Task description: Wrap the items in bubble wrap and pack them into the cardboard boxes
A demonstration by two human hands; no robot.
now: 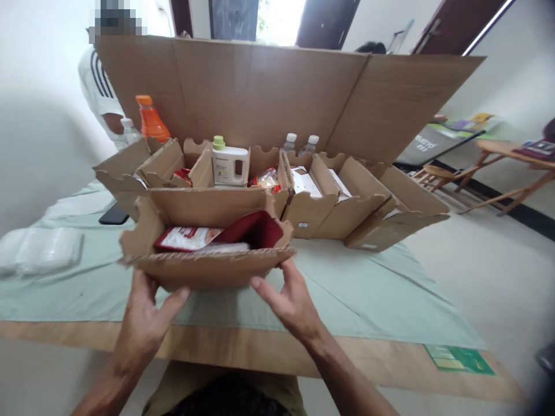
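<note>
Between my two hands is an open cardboard box (pixel 212 273), tilted a little toward me over the front of the table. My left hand (pixel 150 312) grips its lower left corner, thumb on the front wall. At the lower right corner my right hand (pixel 290 297) has hold of it the same way. Inside lie a red and white packet (pixel 188 238) and a dark red pouch or lining (pixel 264 231). Behind it stands a row of similar cardboard boxes (pixel 321 216), with a white jug with a green cap (pixel 229 164) among them.
A tall cardboard panel (pixel 269 92) rises behind the row. An orange bottle (pixel 152 121) and clear bottles (pixel 309 144) stand there. On the green cloth (pixel 347 289) at left are a phone (pixel 113 214) and plastic-wrapped packs (pixel 41 248). A person (pixel 97 81) is behind the panel.
</note>
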